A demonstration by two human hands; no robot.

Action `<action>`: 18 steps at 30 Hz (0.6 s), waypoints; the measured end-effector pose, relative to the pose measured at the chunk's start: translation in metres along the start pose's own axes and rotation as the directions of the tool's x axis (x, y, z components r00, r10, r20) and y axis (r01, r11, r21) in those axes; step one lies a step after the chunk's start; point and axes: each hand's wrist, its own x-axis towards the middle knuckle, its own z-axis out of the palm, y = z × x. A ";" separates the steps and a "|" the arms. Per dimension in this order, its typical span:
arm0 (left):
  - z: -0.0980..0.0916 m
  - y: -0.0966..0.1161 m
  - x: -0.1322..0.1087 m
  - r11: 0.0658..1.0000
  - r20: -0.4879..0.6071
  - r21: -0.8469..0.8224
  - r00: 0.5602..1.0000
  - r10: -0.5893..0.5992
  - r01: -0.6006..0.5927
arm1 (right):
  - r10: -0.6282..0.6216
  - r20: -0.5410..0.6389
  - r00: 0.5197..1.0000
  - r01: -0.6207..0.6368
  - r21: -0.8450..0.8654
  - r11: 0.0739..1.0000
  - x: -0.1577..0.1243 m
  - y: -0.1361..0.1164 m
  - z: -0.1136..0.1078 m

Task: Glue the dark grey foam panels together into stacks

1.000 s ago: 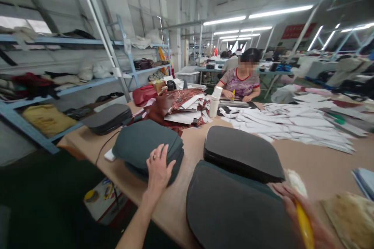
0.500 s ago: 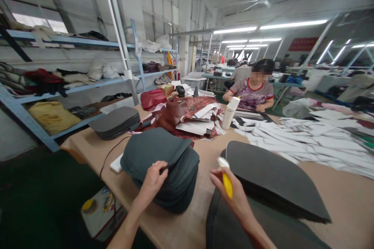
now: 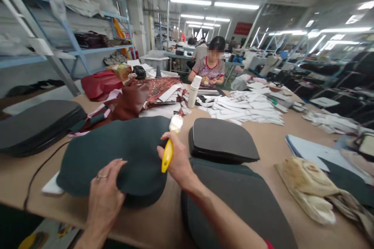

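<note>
In the head view my right hand (image 3: 177,155) is wrapped round a brush with a yellow handle (image 3: 167,155) and white, coated-looking bristles (image 3: 175,123). Its fingertips are at the right edge of a dark green fabric piece (image 3: 96,144), a rounded panel topping a pile. My left hand (image 3: 106,184) grips the near edge of that panel, fingers on top and thumb low at the rim. The lower layers are mostly hidden. Right of the pile lie a stack of grey panels (image 3: 222,138) and, nearer me, more grey panels (image 3: 230,198), partly behind my right forearm.
Another dark stack (image 3: 37,124) lies at left beside a cable (image 3: 36,171). Reddish-brown material (image 3: 128,103), a white bottle (image 3: 193,93) and white strips (image 3: 242,107) lie farther back. A beige cloth (image 3: 306,186) is at right. A co-worker (image 3: 209,66) sits across the table.
My view has turned right. The top green panel now lies spread out, where it was bunched over the pile. My right hand with the brush has come to its right edge.
</note>
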 end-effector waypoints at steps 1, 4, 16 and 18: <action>0.000 -0.006 -0.003 1.000 -0.011 0.013 1.000 0.025 -0.025 | -0.015 0.002 1.000 0.015 -0.014 1.000 -0.007 0.000 -0.021; 0.000 0.001 -0.016 0.986 -0.010 -0.059 0.987 0.158 -0.158 | 0.015 -0.018 1.000 -0.017 -0.137 0.990 -0.038 0.016 -0.095; 0.040 0.201 -0.091 0.860 0.365 -0.426 0.817 0.447 -0.281 | -0.012 -0.207 0.978 -0.125 -0.636 0.762 -0.215 0.186 -0.273; 0.028 0.208 -0.090 0.856 0.379 -0.417 0.797 0.470 -0.306 | -0.084 -0.259 0.962 -0.122 -0.686 0.717 -0.223 0.197 -0.291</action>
